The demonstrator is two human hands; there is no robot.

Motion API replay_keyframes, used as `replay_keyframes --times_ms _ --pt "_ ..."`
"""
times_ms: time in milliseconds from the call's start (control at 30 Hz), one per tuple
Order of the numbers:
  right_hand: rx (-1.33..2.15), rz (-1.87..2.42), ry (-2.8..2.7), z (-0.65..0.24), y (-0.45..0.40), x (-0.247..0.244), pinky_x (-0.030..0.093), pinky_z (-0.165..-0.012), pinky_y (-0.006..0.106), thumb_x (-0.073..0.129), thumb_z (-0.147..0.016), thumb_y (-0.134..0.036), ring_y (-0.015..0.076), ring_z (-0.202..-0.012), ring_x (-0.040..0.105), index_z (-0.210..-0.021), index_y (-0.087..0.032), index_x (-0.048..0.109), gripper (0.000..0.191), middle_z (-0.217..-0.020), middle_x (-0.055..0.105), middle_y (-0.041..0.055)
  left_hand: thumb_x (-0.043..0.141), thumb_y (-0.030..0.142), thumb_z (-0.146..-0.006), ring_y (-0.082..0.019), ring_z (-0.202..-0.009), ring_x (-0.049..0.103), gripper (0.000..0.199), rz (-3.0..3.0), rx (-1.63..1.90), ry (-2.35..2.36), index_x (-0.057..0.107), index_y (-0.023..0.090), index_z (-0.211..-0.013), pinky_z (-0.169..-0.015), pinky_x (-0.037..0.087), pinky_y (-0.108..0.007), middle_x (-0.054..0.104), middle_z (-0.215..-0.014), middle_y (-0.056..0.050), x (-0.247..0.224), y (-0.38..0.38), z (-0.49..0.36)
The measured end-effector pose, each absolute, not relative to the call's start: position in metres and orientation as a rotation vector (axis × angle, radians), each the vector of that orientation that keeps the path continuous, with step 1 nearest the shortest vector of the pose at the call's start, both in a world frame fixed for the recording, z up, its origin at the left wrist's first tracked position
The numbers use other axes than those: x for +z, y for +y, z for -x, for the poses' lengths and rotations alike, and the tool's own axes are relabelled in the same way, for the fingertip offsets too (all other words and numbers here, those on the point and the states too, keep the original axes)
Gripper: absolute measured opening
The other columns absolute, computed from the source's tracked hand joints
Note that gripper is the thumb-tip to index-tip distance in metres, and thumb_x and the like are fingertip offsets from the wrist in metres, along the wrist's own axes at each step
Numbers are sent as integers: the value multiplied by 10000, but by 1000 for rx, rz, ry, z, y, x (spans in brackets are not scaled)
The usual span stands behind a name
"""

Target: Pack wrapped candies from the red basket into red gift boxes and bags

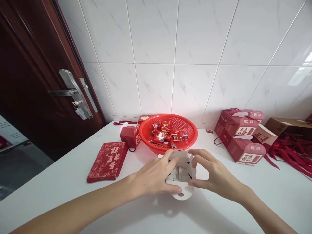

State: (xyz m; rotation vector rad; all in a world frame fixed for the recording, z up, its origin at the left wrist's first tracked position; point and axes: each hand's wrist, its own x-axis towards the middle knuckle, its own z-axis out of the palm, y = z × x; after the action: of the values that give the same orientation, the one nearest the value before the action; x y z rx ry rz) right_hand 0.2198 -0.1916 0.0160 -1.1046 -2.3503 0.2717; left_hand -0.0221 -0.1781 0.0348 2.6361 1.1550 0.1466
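An unfolded-top small box [184, 191] stands between my hands, its white inside facing up and its rounded flaps spread. My left hand [158, 174] grips its left side, with the thumb on the near flap and the fingers at the far edge. On the right side, my right hand [214, 172] pinches the box edge between curved fingers and thumb. Just behind the box sits a red mesh basket [192, 138] holding several wrapped candies [161, 136].
A flat red box [107, 161] and a small red box [129, 136] lie to the left. Stacked red gift boxes [241, 136] stand at the right, beside red ribbons [292, 149] and a brown carton [287, 125]. A tiled wall borders the white table [65, 191].
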Motion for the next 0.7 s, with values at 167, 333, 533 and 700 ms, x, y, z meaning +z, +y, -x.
replay_keyframes --times_ms 167,333,533,700 --pt "286 1247 -2302 -238 -199 8 563 -850 416 674 -902 -398 285 -1124 631 -825 -237 534 227 -1299 633 119 752 624 -755 -328 -996 655 665 -2866 175 1194 603 194 -1240 -816 540 -436 478 -1470 -184 25 -178 16" --pt "550 1339 -2336 -240 -201 -6 564 -846 400 599 -949 -426 270 -1087 660 -916 -236 550 200 -1278 632 113 732 611 -786 -407 -1213 571 669 -2879 50 1302 631 160 -1270 -913 535 -498 415 -1538 -234 22 -187 10" --pt "828 1231 -2392 -222 -205 -7 514 -945 391 419 -1030 -477 227 -1082 644 -1300 -247 492 362 -1206 654 83 711 595 -799 -460 -1277 531 910 -2468 -328 1674 368 245 -1566 -952 510 -547 233 -1638 -238 42 -215 8" --pt "806 1105 -2468 -202 -194 -9 522 -882 390 564 -950 -558 240 -996 641 -1262 -215 526 465 -1122 677 76 665 673 -781 -469 -1335 468 968 -2336 -461 1714 375 180 -1563 -1011 459 -550 376 -1557 -281 52 -224 16"
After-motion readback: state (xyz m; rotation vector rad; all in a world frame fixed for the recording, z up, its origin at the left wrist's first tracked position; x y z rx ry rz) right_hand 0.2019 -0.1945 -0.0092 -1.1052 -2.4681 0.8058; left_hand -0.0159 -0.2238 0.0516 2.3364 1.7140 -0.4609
